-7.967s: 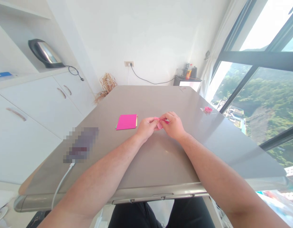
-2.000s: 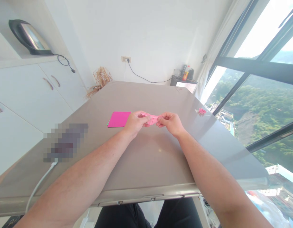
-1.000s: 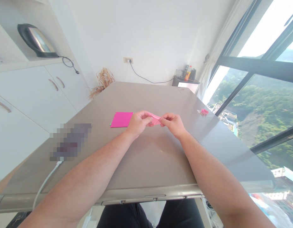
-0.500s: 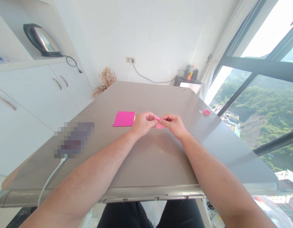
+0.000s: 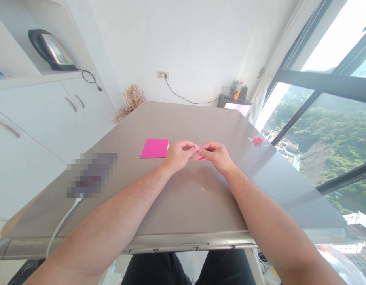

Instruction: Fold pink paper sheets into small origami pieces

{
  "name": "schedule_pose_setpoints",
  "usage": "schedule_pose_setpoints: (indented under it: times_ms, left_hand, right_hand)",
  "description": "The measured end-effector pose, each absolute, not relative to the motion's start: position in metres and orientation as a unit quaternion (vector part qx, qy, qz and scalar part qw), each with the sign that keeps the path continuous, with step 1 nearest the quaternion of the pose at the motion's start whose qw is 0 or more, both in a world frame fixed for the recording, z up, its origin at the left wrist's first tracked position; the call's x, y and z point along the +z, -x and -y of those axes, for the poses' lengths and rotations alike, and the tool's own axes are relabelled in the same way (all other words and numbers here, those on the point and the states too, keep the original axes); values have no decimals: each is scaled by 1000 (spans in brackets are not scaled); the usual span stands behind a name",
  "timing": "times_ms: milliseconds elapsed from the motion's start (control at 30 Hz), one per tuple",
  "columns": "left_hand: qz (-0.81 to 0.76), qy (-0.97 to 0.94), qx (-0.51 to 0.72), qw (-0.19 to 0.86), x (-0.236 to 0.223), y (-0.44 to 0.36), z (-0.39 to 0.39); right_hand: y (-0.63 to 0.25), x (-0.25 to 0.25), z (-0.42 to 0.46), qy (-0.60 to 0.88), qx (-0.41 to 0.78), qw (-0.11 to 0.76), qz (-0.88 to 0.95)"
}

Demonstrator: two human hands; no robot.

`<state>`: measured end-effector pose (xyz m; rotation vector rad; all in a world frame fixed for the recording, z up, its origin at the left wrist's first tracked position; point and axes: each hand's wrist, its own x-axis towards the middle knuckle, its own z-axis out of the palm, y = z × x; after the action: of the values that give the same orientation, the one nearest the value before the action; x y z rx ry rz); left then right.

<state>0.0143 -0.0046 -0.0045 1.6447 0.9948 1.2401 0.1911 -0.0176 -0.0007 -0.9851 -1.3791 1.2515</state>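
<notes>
A small folded piece of pink paper (image 5: 198,156) is held just above the tabletop, between my two hands. My left hand (image 5: 180,155) pinches its left edge between thumb and fingers. Closed on the paper's right side is my right hand (image 5: 215,155), its thumb lying over the top. The fingers cover much of the paper, so its full shape is hidden. Left of my left hand lies a stack of square paper (image 5: 155,148), bright pink on top with other colours at its edges.
A small crumpled pink paper piece (image 5: 258,140) rests near the table's right edge. At the left lies a blurred-out flat object (image 5: 93,174) with a white cable (image 5: 62,223) running over the front edge. The grey table (image 5: 183,122) reaches towards the wall.
The pink paper has turned slightly between my fingers, and more of its lower part shows. Both hands stay in nearly the same place.
</notes>
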Motion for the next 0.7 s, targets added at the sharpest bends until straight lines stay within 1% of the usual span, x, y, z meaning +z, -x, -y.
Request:
schedule_pose_setpoints:
  times_ms: [233, 567, 700]
  left_hand:
    - [-393, -619, 492, 470, 0, -17, 8]
    - [-367, -607, 491, 506, -1, -16, 8]
    - [-366, -608, 491, 505, -3, -16, 7]
  right_hand:
    - [-191, 0, 18, 426, 503, 492, 569]
    - [-190, 1, 18, 449, 476, 483, 582]
    - [-190, -1, 17, 449, 466, 475, 596]
